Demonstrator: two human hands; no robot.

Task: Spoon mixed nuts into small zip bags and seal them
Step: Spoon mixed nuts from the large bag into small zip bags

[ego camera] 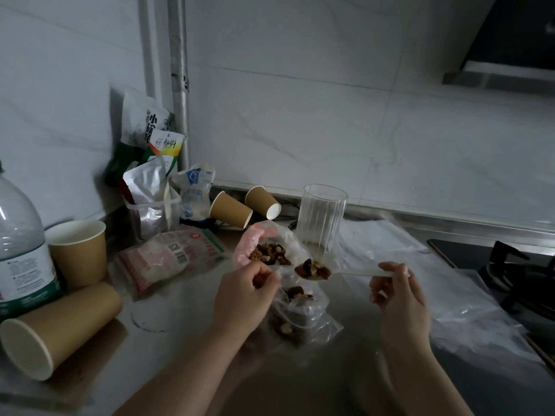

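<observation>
A clear plastic spoon [354, 272] heaped with mixed nuts [313, 269] hovers above a small clear zip bag [303, 315]. My right hand [396, 295] pinches the spoon's handle. My left hand [244, 298] grips the small bag's upper left edge, holding its mouth open. Some nuts lie inside that bag. Behind it lies a larger open bag of mixed nuts [270, 253] with a pink edge.
A tall ribbed glass [321, 217] stands just behind the spoon. Brown paper cups lie tipped at the back [231, 210] and front left [57, 328]; one stands upright [78, 250]. A water bottle [21, 244], snack packets [171, 253], plastic sheeting [435, 280] and a gas hob [516, 274] surround the work spot.
</observation>
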